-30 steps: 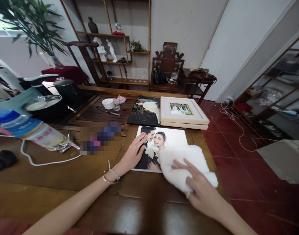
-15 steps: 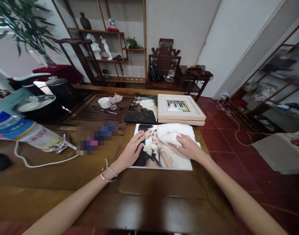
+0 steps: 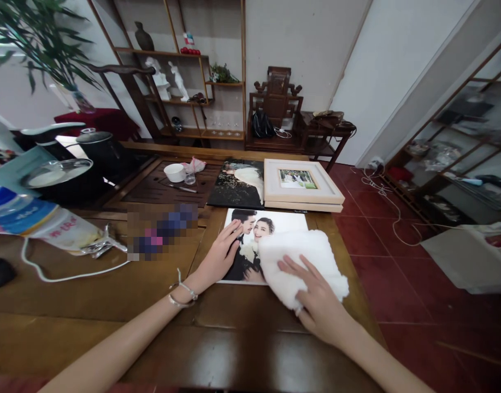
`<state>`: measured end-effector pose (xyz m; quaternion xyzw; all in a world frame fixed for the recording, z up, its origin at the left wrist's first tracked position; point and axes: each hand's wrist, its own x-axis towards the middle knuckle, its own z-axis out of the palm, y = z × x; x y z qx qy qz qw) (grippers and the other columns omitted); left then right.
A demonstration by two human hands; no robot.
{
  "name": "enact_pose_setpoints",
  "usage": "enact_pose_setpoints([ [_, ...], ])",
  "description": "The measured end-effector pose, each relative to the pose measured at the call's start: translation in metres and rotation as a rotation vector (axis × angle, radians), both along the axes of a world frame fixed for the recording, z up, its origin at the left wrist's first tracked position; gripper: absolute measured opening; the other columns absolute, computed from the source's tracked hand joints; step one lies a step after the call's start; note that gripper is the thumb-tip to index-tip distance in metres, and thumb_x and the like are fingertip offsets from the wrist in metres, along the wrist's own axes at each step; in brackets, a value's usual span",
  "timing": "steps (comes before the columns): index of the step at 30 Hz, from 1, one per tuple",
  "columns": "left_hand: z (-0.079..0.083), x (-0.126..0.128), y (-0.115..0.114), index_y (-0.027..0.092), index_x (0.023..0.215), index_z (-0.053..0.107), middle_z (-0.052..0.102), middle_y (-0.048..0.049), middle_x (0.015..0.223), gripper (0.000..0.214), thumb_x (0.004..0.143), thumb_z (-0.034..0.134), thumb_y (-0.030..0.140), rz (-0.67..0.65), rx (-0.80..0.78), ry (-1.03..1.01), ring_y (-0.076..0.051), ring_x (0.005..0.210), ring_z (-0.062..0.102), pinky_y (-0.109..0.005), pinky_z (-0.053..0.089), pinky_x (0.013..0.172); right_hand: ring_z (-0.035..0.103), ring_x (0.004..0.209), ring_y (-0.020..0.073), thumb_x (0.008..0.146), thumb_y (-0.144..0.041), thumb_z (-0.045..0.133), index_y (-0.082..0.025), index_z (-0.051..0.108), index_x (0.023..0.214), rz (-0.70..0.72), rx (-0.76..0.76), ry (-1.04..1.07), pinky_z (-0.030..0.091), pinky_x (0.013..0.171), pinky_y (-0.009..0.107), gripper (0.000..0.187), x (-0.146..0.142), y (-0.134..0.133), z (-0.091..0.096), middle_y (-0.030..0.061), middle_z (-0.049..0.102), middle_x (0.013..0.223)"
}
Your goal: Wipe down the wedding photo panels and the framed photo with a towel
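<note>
A large print (image 3: 242, 262) of a couple in wedding clothes lies flat on the wooden table before me. My left hand (image 3: 224, 248) rests on its left side, with the fingers stretched out. Over the right part of the print and past its front edge spreads a white cloth (image 3: 324, 256). On top of that cloth lies my right hand (image 3: 316, 297), fingers apart and pressed against the fabric; its thumb side is hard to make out. The print's lower right corner is hidden under the cloth.
Behind the print are a dark photo panel (image 3: 236, 188) and stacked pale frames (image 3: 336, 196). Leftward lie a plastic package (image 3: 65, 226), a white cable (image 3: 74, 278), a white bowl (image 3: 174, 173) and a dark kettle (image 3: 98, 144). The table's right edge drops to red floor tiles (image 3: 381, 284).
My right hand has moved toward me and down, from gripping the bunched cloth to lying spread on it. The cloth has come nearer and unfolded. My left hand stays in place.
</note>
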<state>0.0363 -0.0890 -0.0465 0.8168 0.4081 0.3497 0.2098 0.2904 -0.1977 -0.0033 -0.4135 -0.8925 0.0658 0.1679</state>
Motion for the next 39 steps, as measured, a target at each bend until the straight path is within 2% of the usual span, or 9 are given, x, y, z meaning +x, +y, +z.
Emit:
enact_pose_setpoints([
  [2, 0.0, 0.0, 0.0, 0.021, 0.134, 0.042, 0.038, -0.0096, 0.143, 0.041, 0.094, 0.033, 0.022, -0.002, 0.003, 0.012, -0.022, 0.135, 0.029, -0.048, 0.026, 0.111, 0.022, 0.138, 0.0278, 0.056, -0.001, 0.047, -0.017, 0.054, 0.055, 0.032, -0.011, -0.03, 0.018, 0.111, 0.055, 0.018, -0.001, -0.013, 0.0, 0.011, 0.035, 0.146],
  [5, 0.0, 0.0, 0.001, 0.021, 0.135, 0.041, 0.037, -0.01, 0.144, 0.041, 0.094, 0.033, 0.021, -0.013, 0.012, 0.03, -0.022, 0.136, 0.028, -0.048, 0.026, 0.111, 0.021, 0.138, 0.0272, 0.056, 0.0, 0.047, -0.016, 0.058, 0.058, 0.047, -0.035, -0.074, 0.018, 0.112, 0.054, 0.019, 0.002, -0.011, 0.003, 0.0114, 0.031, 0.147],
  [14, 0.002, 0.0, 0.001, 0.021, 0.134, 0.043, 0.037, -0.0104, 0.143, 0.041, 0.094, 0.034, 0.021, -0.022, 0.014, 0.04, -0.023, 0.135, 0.029, -0.048, 0.026, 0.111, 0.028, 0.136, 0.0271, 0.064, -0.002, 0.049, -0.014, 0.062, 0.077, -0.084, -0.003, -0.082, 0.026, 0.108, 0.052, 0.022, 0.012, 0.078, 0.01, 0.0171, 0.047, 0.137],
  [18, -0.002, 0.0, 0.002, 0.02, 0.133, 0.044, 0.038, -0.0108, 0.143, 0.04, 0.094, 0.034, 0.021, -0.009, 0.02, 0.02, -0.023, 0.134, 0.031, -0.048, 0.027, 0.11, 0.031, 0.134, 0.0273, 0.064, -0.001, 0.048, -0.014, 0.06, 0.078, -0.098, 0.009, -0.063, 0.027, 0.108, 0.052, 0.022, 0.012, 0.098, 0.01, 0.0184, 0.048, 0.135],
  [22, -0.004, 0.0, 0.002, 0.018, 0.132, 0.045, 0.039, -0.0123, 0.142, 0.039, 0.094, 0.034, 0.021, 0.004, 0.034, 0.002, -0.022, 0.134, 0.031, -0.048, 0.026, 0.111, 0.029, 0.135, 0.027, 0.062, 0.0, 0.047, -0.015, 0.06, 0.074, -0.061, -0.033, -0.054, 0.024, 0.11, 0.052, 0.023, 0.012, 0.079, 0.01, 0.0191, 0.048, 0.135],
  [28, -0.002, 0.001, 0.001, 0.02, 0.133, 0.043, 0.038, -0.0104, 0.143, 0.04, 0.094, 0.034, 0.021, 0.004, 0.027, 0.007, -0.023, 0.135, 0.03, -0.049, 0.027, 0.111, 0.019, 0.139, 0.0264, 0.059, 0.002, 0.044, -0.015, 0.059, 0.068, -0.012, -0.107, -0.045, 0.017, 0.112, 0.055, 0.025, 0.006, 0.0, 0.012, 0.0136, 0.04, 0.142],
  [31, -0.002, 0.0, 0.001, 0.018, 0.134, 0.042, 0.037, -0.0113, 0.143, 0.041, 0.094, 0.033, 0.02, 0.001, 0.026, 0.023, -0.022, 0.135, 0.029, -0.048, 0.026, 0.111, 0.018, 0.139, 0.0272, 0.056, 0.002, 0.044, -0.016, 0.057, 0.062, 0.037, -0.158, -0.053, 0.014, 0.113, 0.055, 0.023, 0.003, -0.027, 0.015, 0.0087, 0.034, 0.146],
  [35, -0.003, 0.0, 0.002, 0.018, 0.135, 0.041, 0.036, -0.012, 0.144, 0.041, 0.094, 0.032, 0.019, -0.014, 0.02, 0.051, -0.022, 0.136, 0.027, -0.048, 0.026, 0.111, 0.025, 0.137, 0.0246, 0.054, 0.001, 0.044, -0.017, 0.056, 0.064, 0.066, -0.203, -0.022, 0.018, 0.114, 0.05, 0.024, 0.007, -0.021, 0.021, 0.0084, 0.041, 0.142],
  [39, -0.002, 0.0, 0.003, 0.019, 0.135, 0.04, 0.035, -0.0113, 0.144, 0.042, 0.094, 0.032, 0.018, -0.032, 0.038, 0.053, -0.022, 0.137, 0.026, -0.048, 0.025, 0.111, 0.034, 0.133, 0.0257, 0.06, -0.001, 0.043, -0.018, 0.056, 0.068, -0.034, -0.199, 0.003, 0.031, 0.108, 0.047, 0.023, 0.014, 0.025, 0.024, 0.0108, 0.046, 0.138],
])
